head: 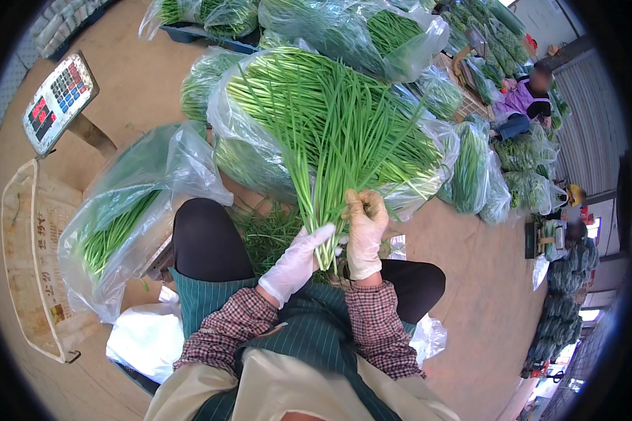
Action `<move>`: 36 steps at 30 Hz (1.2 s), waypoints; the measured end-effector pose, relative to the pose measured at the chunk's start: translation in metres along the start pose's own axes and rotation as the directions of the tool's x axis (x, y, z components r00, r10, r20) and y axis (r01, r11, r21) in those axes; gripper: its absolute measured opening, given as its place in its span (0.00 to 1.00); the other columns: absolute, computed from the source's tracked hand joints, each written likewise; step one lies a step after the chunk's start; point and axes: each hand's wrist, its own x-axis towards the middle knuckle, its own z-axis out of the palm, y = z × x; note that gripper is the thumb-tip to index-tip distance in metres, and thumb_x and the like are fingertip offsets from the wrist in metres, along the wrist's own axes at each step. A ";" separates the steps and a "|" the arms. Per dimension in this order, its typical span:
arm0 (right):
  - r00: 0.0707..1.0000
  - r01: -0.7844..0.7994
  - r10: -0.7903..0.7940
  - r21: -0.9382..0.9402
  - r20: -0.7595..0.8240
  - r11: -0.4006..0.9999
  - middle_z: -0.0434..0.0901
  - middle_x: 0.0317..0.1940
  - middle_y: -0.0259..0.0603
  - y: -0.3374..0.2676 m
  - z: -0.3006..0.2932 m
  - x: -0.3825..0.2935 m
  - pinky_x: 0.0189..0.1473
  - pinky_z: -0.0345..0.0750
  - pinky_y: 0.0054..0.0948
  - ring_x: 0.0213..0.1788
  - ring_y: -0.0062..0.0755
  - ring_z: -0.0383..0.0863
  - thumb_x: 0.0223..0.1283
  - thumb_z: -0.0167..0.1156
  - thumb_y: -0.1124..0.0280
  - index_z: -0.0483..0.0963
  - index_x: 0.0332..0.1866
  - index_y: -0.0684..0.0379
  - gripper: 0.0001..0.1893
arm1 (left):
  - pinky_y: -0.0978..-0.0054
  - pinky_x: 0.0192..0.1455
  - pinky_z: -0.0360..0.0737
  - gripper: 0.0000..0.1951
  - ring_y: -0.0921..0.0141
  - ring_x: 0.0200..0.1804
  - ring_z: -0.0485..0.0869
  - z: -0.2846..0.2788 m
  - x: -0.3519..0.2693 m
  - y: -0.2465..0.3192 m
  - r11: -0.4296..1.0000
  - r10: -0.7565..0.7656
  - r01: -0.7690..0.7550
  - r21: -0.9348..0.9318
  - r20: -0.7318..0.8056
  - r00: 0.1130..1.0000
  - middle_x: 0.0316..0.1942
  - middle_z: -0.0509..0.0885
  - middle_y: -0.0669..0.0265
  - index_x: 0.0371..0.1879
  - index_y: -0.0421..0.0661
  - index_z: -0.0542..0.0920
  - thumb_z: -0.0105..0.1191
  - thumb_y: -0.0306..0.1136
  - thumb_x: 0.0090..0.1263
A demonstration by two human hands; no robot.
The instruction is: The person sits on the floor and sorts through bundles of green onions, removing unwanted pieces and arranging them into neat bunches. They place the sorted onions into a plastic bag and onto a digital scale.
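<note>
A fanned bunch of green garlic chives (321, 158) rises in front of me, its pale stem ends pointing down towards my lap. My left hand (297, 263), in a white glove, is closed around the stems near their lower ends. Against the right side of the bunch is my right hand (366, 231), its glove stained yellowish at the fingertips. Its fingers are curled with thumb and forefinger close together; whether a leaf is pinched between them cannot be made out. Behind the bunch lies a large open plastic bag (242, 113) filled with more chives.
Loose green trimmings (268, 231) lie between my knees. At left, a bag of chives (121, 226) rests by a digital scale (60, 102) and a plastic crate (34, 263). White plastic bags (145, 342) sit beside my hip. Bagged greens (471, 163) and a seated person (526, 105) are at right.
</note>
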 end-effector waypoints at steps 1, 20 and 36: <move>1.000 0.010 -0.009 -0.006 0.009 1.000 0.72 0.25 0.29 -0.004 -0.001 0.000 0.25 0.68 0.16 0.22 0.16 0.70 0.59 0.63 0.75 0.72 0.35 0.61 0.06 | 0.74 0.43 0.78 0.21 0.71 0.43 0.80 -0.001 0.002 0.001 0.999 -0.011 0.011 -0.030 0.023 1.000 0.46 0.79 0.67 0.60 0.45 0.68 0.50 0.39 0.72; 0.952 0.265 -0.225 0.191 -0.210 0.945 0.76 0.31 0.35 -0.041 -0.019 -0.059 0.28 0.76 0.21 0.27 0.21 0.77 0.60 0.57 0.81 0.69 0.34 0.61 0.05 | 0.78 0.36 0.81 0.16 0.76 0.32 0.81 -0.009 0.027 0.007 0.999 -0.032 0.034 0.023 -0.080 0.996 0.35 0.83 0.64 0.50 0.37 0.76 0.55 0.31 0.66; 0.907 0.421 -0.287 -0.623 0.308 0.659 0.78 0.28 0.36 -0.027 -0.018 -0.020 0.30 0.74 0.20 0.28 0.17 0.76 0.56 0.62 0.78 0.75 0.38 0.64 0.06 | 0.77 0.55 0.74 0.38 0.76 0.52 0.74 -0.007 0.026 0.001 0.881 0.216 -0.246 0.404 0.119 0.969 0.54 0.75 0.71 0.66 0.50 0.63 0.64 0.19 0.55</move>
